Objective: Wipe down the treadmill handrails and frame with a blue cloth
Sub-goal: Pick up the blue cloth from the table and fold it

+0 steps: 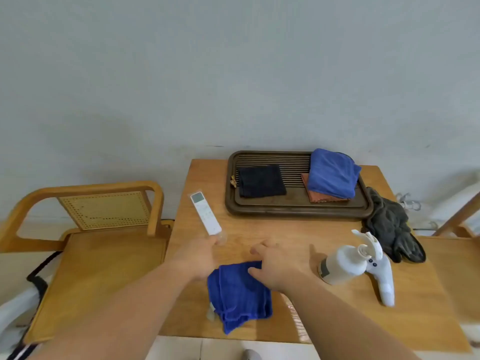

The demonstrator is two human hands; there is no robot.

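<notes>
The left hand (pixel 200 258) is closed round the lower end of a white remote (pixel 206 216), which is held pointing toward 12 o'clock over the surface (pixel 298 235). The right hand (pixel 275 268) is laid on the upper right corner of the folded blue cloth (pixel 239 294), fingers loosely spread and not curled round it, so nothing is gripped there. The cloth lies at 6 o'clock in the view, its lowest corner close to the near edge.

The step in hand is judged to be the pickup of the cloth. It would be done best if the remote were set down first on the bare wood at 11 o'clock, and all folds were gathered in 1 grasp and lifted straight up rather than dragged toward the edge.

A spray bottle (pixel 345 263) lies on its side at 3 o'clock, near the right hand; a sideways sweep could roll it. Open wood is left between the hands and the tray (pixel 285 214) at 12 o'clock, where a 2nd blue cloth (pixel 332 175) is kept. A chair (pixel 104 209) stands just beside the surface at 9 o'clock. No treadmill is seen.
</notes>
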